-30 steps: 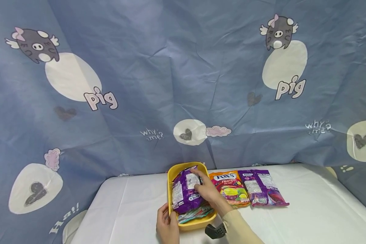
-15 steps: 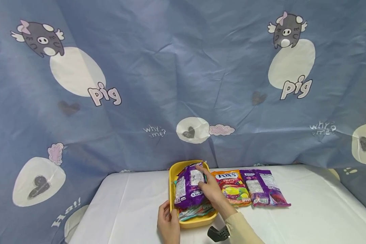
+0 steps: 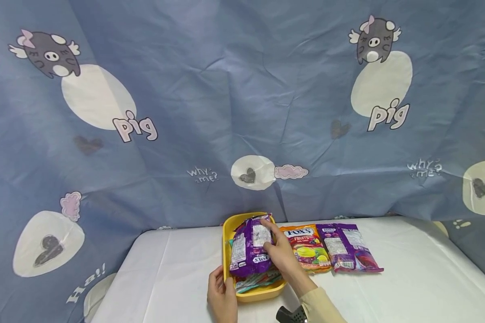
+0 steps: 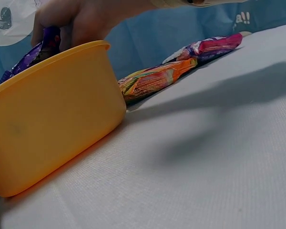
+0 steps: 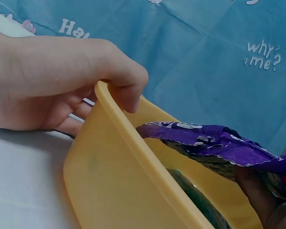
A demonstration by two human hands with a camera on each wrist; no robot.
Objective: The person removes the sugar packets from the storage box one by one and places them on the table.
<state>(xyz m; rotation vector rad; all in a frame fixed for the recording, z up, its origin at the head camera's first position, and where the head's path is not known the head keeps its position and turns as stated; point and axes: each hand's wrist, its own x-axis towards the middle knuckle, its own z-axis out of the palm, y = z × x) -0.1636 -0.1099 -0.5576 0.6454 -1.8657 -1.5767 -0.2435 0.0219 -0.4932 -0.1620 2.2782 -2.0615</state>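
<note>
A yellow plastic bin (image 3: 262, 295) stands on the white table. My left hand (image 3: 222, 294) grips its near left rim, thumb hooked over the edge to the inside in the right wrist view. With my right hand (image 3: 282, 255) I hold a purple candy bag (image 3: 239, 249) by its right side, fingers beneath it in the right wrist view. The bag lies tilted over the bin's inside, its printed back facing up. Under it, teal-edged packets (image 3: 255, 282) show at the near end of the bin; the rest of them is hidden.
Right of the bin an orange Fox's fruit candy bag (image 3: 306, 252) lies flat, with another purple candy bag (image 3: 349, 249) beside it. A blue printed curtain (image 3: 178, 134) hangs behind the table (image 3: 174, 278).
The purple bag in my right hand has shifted slightly right, away from the bin's left wall, baring some teal packet there. My left hand stays on the rim.
</note>
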